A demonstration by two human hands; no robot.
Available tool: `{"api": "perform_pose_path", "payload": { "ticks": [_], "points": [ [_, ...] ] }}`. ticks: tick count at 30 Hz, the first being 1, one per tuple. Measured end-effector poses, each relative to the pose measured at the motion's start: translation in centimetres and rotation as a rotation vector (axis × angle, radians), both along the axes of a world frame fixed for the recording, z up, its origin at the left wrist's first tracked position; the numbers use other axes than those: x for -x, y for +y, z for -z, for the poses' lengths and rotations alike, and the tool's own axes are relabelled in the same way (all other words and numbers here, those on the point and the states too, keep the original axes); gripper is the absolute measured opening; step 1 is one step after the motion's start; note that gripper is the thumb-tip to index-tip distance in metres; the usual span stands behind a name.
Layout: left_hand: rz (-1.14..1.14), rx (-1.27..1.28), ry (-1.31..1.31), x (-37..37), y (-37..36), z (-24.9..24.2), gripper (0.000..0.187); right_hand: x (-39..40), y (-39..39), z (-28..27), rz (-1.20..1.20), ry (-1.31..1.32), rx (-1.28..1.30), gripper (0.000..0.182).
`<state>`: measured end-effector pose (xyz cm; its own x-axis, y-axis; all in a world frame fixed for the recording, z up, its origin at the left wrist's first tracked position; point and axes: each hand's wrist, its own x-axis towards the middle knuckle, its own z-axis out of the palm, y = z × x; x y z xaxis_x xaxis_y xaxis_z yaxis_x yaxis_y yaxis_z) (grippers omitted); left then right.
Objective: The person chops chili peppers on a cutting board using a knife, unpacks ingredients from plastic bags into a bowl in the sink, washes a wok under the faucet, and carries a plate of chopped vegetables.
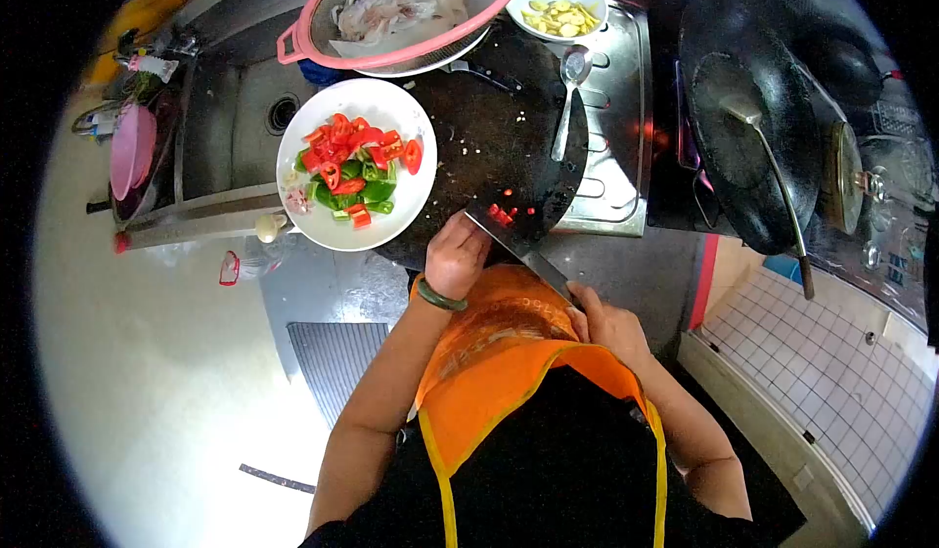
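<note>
My right hand [608,325] is closed round the handle of a kitchen knife [533,263], whose blade slants up and left across the near edge of a dark round chopping board [460,172]. Beside the blade's tip, my left hand [458,255] has its fingers curled together; whatever they hold is hidden. Small chopped red chilli pieces [502,215] lie on the board just beyond the blade. Left of them stands a white plate [293,218] with cut red peppers [342,137] and green peppers [377,190]. A metal spoon [565,118] rests at the board's right side.
A pink-rimmed strainer [308,35] with pale, wet-looking food stands at the back, beside a white bowl [523,5] of yellowish slices. On the right is a black wok [753,167] with a ladle [773,157]. A sink [230,147] lies to the left.
</note>
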<state>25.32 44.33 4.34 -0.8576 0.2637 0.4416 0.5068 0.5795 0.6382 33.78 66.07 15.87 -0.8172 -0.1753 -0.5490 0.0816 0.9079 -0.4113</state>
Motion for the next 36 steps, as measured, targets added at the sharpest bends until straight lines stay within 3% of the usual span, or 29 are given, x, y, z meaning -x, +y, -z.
{"api": "perform_pose_path", "payload": {
  "ticks": [10,25,32,36],
  "points": [
    [0.021,0.051,-0.023,-0.3,-0.4,0.0,0.020,3.3,-3.3,1.4,0.047,0.014,-0.076,0.032],
    [-0.002,-0.010,0.024,-0.6,0.0,-0.1,0.025,-0.3,0.0,2.1,0.084,0.001,-0.111,0.030],
    [-0.033,-0.011,0.073,-0.7,0.3,0.1,0.018,-0.7,0.4,3.0,0.269,-0.035,0.104,0.032],
    [-0.006,-0.037,0.015,-0.9,0.1,-0.2,0.021,-1.0,0.0,2.0,0.231,-0.015,0.042,0.032]
  ]
}}
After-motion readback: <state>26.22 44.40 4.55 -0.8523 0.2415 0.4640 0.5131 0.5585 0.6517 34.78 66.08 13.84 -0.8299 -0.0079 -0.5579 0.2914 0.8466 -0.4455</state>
